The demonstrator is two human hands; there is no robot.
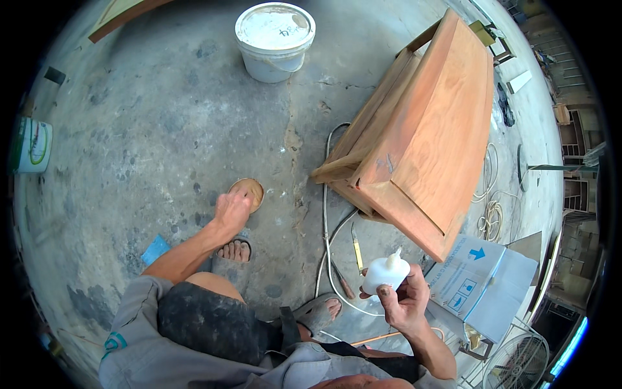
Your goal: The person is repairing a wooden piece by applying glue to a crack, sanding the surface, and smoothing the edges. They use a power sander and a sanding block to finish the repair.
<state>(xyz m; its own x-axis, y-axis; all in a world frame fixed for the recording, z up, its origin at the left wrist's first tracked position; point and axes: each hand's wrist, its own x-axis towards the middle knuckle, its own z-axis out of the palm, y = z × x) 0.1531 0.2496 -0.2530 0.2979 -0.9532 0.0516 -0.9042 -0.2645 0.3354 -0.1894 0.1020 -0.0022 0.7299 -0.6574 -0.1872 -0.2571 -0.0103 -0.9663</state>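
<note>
The left hand [231,209] reaches down to the concrete floor [142,129], fingers curled over a small round wooden disc [249,192] lying just ahead of a sandalled foot [233,254]. The right hand [405,299] is closed around a white squeeze bottle [386,271] with its nozzle pointing up, held low beside the tilted wooden cabinet [421,129]. A white lidded bucket [275,40] stands well apart at the top, and a cardboard box [483,282] sits just right of the bottle.
</note>
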